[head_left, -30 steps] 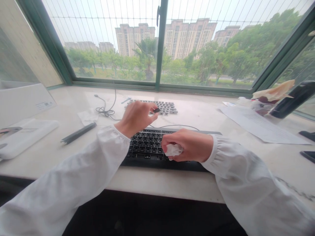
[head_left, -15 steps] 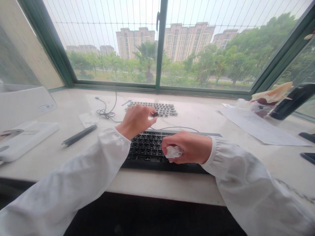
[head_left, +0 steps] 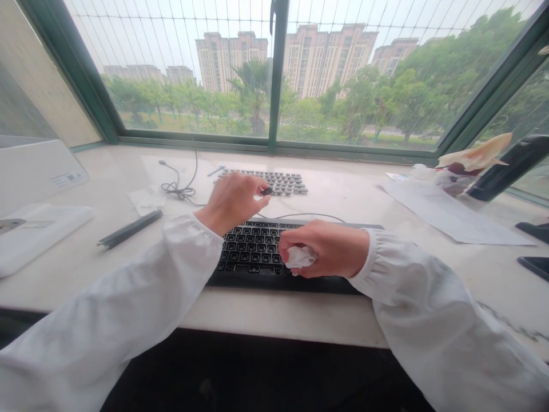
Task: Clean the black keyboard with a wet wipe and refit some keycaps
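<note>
Between the thumb and fingers of my left hand (head_left: 235,197) is a small black keycap (head_left: 266,191), held above the back edge of the keyboard. My right hand (head_left: 328,247) is closed round a crumpled white tissue (head_left: 301,256) over the middle of the keyboard. The black keyboard (head_left: 253,243) lies flat with its key sockets bare; its right part is hidden under my right hand. Behind it, many loose keycaps (head_left: 285,184) stand in rows on the white counter, some covered by my left hand.
A coiled black cable (head_left: 180,190) and a dark bar-shaped piece (head_left: 131,229) lie to the left, near a white box (head_left: 40,166). To the right are a paper sheet (head_left: 450,214) and a black upright object (head_left: 508,169). A window frame (head_left: 274,146) borders the counter's back.
The view has tipped slightly, so the scene sits a little higher and to the left. Both hands keep nearly the same pose and hold the same things.
</note>
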`<state>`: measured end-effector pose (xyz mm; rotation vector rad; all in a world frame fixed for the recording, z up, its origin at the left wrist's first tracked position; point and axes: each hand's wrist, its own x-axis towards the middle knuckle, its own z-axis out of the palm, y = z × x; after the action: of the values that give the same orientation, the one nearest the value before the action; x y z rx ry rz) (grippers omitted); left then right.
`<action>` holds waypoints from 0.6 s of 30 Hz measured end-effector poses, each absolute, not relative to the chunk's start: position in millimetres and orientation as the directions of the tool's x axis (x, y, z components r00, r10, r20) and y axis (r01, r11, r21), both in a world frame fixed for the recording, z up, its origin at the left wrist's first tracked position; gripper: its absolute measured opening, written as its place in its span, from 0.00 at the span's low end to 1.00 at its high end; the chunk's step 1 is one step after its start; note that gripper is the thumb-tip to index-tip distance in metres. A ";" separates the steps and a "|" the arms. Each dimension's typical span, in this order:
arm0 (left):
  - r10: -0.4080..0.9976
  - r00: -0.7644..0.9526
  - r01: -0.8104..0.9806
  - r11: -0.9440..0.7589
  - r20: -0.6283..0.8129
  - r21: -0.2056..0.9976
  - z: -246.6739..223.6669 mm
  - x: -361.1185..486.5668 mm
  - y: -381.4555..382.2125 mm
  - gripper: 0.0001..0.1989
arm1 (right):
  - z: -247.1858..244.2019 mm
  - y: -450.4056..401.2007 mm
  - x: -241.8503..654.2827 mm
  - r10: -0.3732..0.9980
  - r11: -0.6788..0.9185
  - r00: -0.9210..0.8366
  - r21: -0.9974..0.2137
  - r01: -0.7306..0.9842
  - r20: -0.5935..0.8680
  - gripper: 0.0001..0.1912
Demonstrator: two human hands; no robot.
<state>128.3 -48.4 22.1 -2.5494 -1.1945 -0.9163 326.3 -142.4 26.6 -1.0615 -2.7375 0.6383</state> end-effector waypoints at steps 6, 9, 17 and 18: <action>0.675 0.494 0.774 -0.629 0.549 0.077 25.6 129.9 -52.8 0.15 | 26.0 -141.7 326.4 0.674 0.660 -0.738 -0.433 0.614 -0.018 0.12; 0.693 0.489 0.784 -0.616 0.529 0.082 26.8 130.4 -54.6 0.16 | 25.8 -142.1 326.6 0.679 0.655 -0.734 -0.432 0.620 -0.023 0.13; 0.705 0.483 0.785 -0.612 0.520 0.100 27.5 130.7 -55.3 0.15 | 25.8 -141.6 327.0 0.674 0.663 -0.738 -0.429 0.614 -0.015 0.12; 0.705 0.481 0.785 -0.611 0.521 0.101 27.6 130.6 -55.5 0.15 | 25.7 -141.2 326.8 0.674 0.663 -0.739 -0.430 0.613 -0.014 0.12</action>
<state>130.6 -55.5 27.6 -2.5708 -1.3032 -0.7958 326.8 -141.2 25.7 -1.0623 -2.7294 0.6243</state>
